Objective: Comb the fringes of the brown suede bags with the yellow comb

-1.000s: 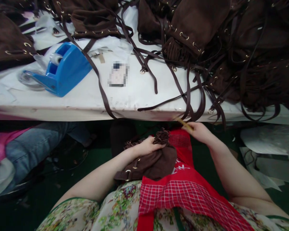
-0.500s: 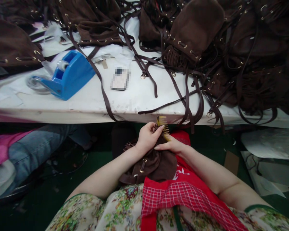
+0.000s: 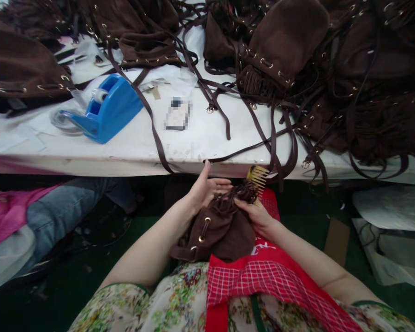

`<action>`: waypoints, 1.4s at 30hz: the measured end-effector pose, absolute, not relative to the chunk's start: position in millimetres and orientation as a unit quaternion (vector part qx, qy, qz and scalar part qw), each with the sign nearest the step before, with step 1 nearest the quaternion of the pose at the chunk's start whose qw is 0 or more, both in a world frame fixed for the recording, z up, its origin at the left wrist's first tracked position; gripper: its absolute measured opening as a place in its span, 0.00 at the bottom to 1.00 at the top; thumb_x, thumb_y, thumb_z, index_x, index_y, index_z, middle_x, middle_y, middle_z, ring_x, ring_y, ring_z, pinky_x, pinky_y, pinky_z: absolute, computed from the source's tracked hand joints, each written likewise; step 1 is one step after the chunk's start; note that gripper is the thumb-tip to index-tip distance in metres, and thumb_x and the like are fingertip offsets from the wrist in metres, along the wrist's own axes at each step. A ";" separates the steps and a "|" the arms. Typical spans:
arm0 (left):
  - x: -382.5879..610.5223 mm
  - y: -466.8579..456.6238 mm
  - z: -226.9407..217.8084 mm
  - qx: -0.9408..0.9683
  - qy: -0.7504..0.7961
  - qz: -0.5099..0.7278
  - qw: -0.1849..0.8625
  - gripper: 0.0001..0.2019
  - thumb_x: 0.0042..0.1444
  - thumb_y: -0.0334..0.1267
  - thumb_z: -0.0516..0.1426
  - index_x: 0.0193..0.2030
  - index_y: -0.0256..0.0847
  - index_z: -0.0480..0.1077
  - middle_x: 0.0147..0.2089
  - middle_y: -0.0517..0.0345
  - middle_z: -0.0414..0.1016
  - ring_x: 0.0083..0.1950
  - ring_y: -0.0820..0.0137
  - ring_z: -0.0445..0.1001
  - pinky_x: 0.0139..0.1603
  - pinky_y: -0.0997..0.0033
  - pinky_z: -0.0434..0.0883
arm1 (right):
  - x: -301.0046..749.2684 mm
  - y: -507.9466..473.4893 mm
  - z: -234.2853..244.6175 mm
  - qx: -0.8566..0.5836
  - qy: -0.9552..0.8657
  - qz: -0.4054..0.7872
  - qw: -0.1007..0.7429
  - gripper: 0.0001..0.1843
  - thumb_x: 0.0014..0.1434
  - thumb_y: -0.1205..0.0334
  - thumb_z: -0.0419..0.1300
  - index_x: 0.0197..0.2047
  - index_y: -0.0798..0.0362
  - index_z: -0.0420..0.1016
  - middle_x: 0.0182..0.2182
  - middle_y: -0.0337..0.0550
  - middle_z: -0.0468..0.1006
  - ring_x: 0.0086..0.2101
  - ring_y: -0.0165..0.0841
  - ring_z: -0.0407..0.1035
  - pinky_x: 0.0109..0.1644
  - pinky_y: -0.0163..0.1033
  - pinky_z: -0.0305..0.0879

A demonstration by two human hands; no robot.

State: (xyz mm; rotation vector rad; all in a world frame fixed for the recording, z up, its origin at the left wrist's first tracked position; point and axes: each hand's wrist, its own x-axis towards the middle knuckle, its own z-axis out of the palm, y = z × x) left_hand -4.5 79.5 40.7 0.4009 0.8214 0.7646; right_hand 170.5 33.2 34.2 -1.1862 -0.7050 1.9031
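Note:
A dark brown drawstring bag (image 3: 224, 235) with gold eyelets and a fringe rests on my lap, against the red apron. My right hand (image 3: 257, 214) is closed at its fringed side, the thumb lying over the brown material. From that same hand sticks up a yellow wide-toothed comb (image 3: 257, 179), its lower part hidden by the fingers and fringe. My left hand (image 3: 205, 189) is open beside the bag's fringe, thumb raised and fingers stretched toward the right hand. Whether its fingertips touch the fringe, I cannot tell.
On the white table (image 3: 193, 147) stands a blue tape dispenser (image 3: 115, 108), with a blurred-out flat object (image 3: 178, 114) to its right. Piles of brown bags (image 3: 287, 41) with trailing straps cover the back and right. A person's jeans-clad leg (image 3: 65, 216) is at left.
My left hand has let go of the fringe and opened, moving slightly left. The comb has shifted right with my right hand and tilted. The view has turned a little.

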 end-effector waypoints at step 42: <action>66.3 40.6 26.5 0.609 0.210 0.111 0.757 0.21 0.57 0.51 0.52 0.21 0.38 0.66 0.23 0.58 0.69 0.30 0.70 0.69 0.42 0.70 0.68 | 212.6 40.9 34.4 -0.533 -0.804 0.216 -0.148 0.12 0.65 0.56 0.46 0.43 0.51 0.66 0.32 0.46 0.78 0.33 0.37 0.72 0.32 0.36 0.58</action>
